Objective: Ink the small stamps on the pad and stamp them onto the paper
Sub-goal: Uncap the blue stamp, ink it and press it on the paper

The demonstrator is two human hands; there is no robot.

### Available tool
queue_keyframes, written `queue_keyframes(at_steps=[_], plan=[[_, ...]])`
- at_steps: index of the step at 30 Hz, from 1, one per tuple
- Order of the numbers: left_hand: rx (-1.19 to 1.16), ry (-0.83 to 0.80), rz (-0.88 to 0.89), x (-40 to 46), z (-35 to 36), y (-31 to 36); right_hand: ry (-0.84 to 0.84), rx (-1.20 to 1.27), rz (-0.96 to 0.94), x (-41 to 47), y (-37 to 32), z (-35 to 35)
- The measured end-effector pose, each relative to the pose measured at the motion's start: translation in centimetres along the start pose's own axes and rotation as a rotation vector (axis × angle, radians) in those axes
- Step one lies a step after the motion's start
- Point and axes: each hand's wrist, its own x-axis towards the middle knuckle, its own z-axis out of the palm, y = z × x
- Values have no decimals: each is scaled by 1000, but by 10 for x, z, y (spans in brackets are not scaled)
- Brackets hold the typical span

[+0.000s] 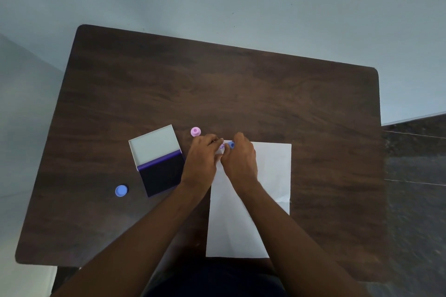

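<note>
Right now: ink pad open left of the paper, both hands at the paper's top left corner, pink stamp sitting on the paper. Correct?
Not quite. The pink stamp stands on the bare table, just beyond the paper and right of the ink pad; the head view shows it. The rest holds: the pad is open left of the paper, and the left hand and right hand meet at its top left corner.

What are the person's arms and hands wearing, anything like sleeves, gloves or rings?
Nothing shows on them. Both forearms are bare up to the bottom edge of the picture, with no sleeves in view. The left hand and right hand have no gloves, and no watch, bracelet or ring can be made out. Dark clothing shows at the lap.
</note>
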Motion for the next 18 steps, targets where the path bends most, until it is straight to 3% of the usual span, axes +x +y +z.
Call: queue_keyframes(at_steps=[3,7,10,13,18], plan=[[8,106,63,0,-7,5,-6,10,19,-1,-2,-2],[148,-113,-102,8,-9,12,35,104,101,-3,1,-12],[105,23,-91,4,-8,12,162,256,206,-15,12,-20],[120,66,-50,0,-8,13,257,367,194,-26,25,-27],[84,37,-69,-1,-12,14,207,361,155,-27,28,-28]])
